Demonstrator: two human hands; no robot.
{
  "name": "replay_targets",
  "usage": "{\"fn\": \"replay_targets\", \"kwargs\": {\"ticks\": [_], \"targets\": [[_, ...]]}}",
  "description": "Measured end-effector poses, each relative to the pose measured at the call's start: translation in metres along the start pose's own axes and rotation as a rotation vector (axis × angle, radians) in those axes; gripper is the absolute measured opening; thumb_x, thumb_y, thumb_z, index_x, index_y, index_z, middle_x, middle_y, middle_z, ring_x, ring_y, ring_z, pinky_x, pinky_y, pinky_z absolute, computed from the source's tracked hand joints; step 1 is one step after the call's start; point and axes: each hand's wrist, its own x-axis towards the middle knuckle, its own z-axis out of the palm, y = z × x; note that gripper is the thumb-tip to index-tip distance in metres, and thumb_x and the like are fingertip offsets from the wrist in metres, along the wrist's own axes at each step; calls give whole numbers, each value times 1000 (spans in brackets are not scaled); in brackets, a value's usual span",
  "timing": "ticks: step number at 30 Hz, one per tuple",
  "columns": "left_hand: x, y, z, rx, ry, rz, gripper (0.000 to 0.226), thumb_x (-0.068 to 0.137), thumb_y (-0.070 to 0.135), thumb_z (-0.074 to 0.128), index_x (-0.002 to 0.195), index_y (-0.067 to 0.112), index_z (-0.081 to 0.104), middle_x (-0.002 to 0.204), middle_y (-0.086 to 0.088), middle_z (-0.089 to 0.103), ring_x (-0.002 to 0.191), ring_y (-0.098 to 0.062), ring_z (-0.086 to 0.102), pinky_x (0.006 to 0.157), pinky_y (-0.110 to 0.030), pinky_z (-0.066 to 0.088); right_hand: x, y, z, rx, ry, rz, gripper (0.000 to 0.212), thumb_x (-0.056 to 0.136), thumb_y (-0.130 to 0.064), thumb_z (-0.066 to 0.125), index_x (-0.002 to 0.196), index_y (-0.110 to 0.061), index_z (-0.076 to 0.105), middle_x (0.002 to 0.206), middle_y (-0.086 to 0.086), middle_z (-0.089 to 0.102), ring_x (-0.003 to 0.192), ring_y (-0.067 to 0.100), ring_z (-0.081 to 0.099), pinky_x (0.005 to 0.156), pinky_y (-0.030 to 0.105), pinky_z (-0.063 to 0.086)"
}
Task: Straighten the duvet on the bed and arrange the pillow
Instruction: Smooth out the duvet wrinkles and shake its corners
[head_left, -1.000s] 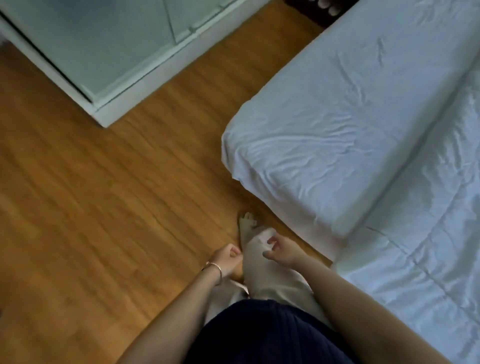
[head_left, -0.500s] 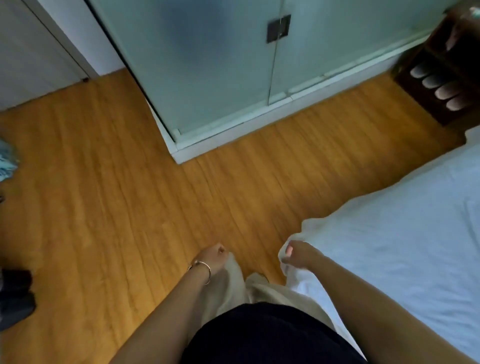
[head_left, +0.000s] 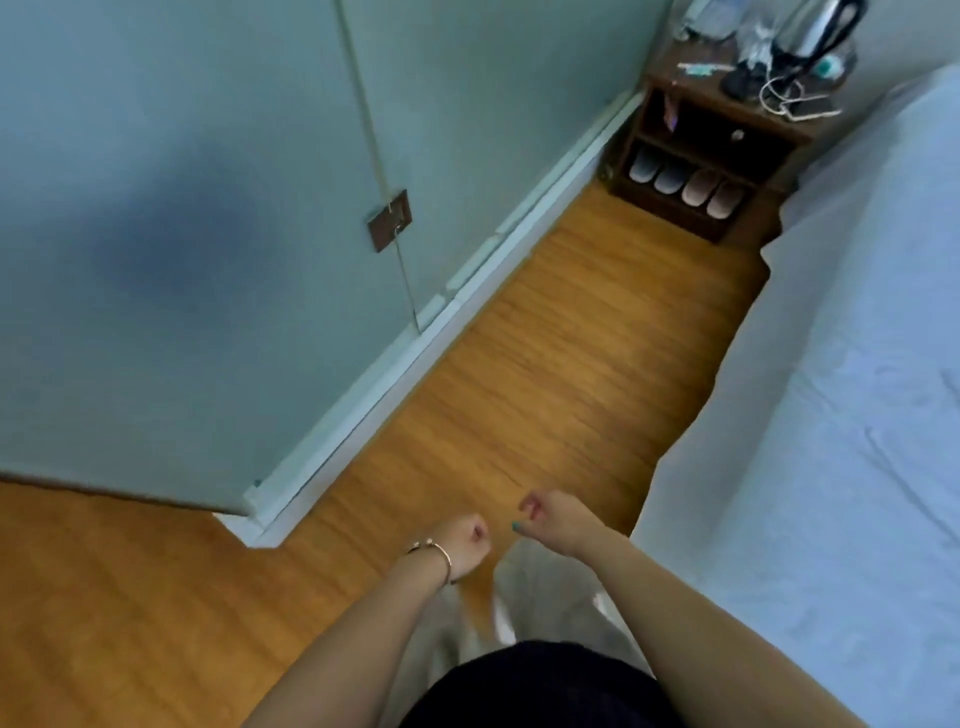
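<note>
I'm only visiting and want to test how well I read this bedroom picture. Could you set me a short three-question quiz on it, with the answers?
1. True or false: the right hand grips the white bedding.
2. How many slippers sit on the bottom shelf of the dark wooden nightstand? A) two B) four C) six
3. Fill in: the left hand wears a ____ at the wrist.

Key
1. False: both hands hang over the wooden floor, fingers curled, holding nothing.
2. B: the slippers stand four in a row.
3. A bracelet.
</note>
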Motion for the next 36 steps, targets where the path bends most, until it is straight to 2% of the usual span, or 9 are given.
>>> {"fn": "replay_targets", "kwargs": {"ticks": [3, 5, 8, 12, 17, 21, 24, 27, 36], "targets": [[48, 42, -22, 227, -55, 71, 17, 93, 31, 44, 94, 23, 59, 97, -3, 68, 91, -23, 63, 72, -28, 46, 26, 9, -38, 261, 56, 108, 41, 87, -41, 65, 118, -16, 56, 112, 4, 61, 104, 20, 57, 87, 30, 46], [86, 74, -35, 231, -97, 93, 17, 93, 34, 43, 91, 22, 55, 87, 1, 63, 84, -21, 60, 77, -31, 50, 48, 19, -70, 375, 85, 148, 43, 87, -40, 64, 120, -14, 55, 117, 5, 58, 108, 21, 55, 91, 31, 46], [151, 133, -77, 216, -139, 121, 18, 96, 34, 44, 90, 20, 55, 79, 2, 58, 76, -19, 56, 71, -33, 46, 88, 47, -139, 402, 90, 174, 40, 88, -41, 61, 119, -15, 57, 119, 5, 59, 108, 20, 55, 93, 33, 47], [217, 224, -154, 236, -104, 81, 35, 97, 53, 32, 82, 29, 52, 74, 5, 54, 78, -24, 57, 69, -33, 40, 134, 85, -254, 349, 107, 197, 42, 93, -44, 54, 120, -12, 59, 120, 6, 62, 108, 22, 58, 95, 36, 48], [291, 315, -210, 204, -47, 148, 47, 95, 55, 30, 95, 18, 60, 83, -2, 60, 79, -23, 58, 74, -34, 45, 176, 120, -361, 363, 141, 254, 33, 97, -43, 50, 110, -16, 60, 104, 2, 63, 94, 16, 60, 86, 31, 52], [344, 386, -250, 505, -75, 293, 41, 97, 54, 28, 94, 24, 56, 84, 3, 63, 79, -20, 59, 68, -32, 41, 219, 147, -417, 508, 233, 352, 22, 95, -44, 53, 90, -23, 57, 89, -3, 60, 81, 11, 58, 74, 25, 51], [415, 445, -293, 604, -126, 382, 36, 98, 52, 27, 109, 27, 51, 92, 0, 67, 81, -23, 62, 66, -32, 42, 253, 168, -467, 579, 282, 397, 25, 96, -43, 53, 100, -18, 58, 90, -2, 60, 85, 13, 59, 74, 25, 50], [478, 513, -337, 645, -147, 459, 39, 96, 53, 29, 109, 26, 54, 97, 0, 67, 87, -24, 64, 75, -35, 48, 268, 186, -525, 700, 383, 495, 26, 97, -41, 51, 109, -18, 57, 95, -3, 59, 85, 11, 58, 70, 21, 48], [566, 735, -342, 816, -348, 762, 26, 93, 37, 46, 115, 26, 58, 110, 2, 64, 103, -22, 60, 87, -31, 48, 280, 242, -664, 971, 672, 774, 25, 93, -43, 54, 102, -22, 61, 100, -2, 62, 94, 17, 58, 86, 35, 51]]}}
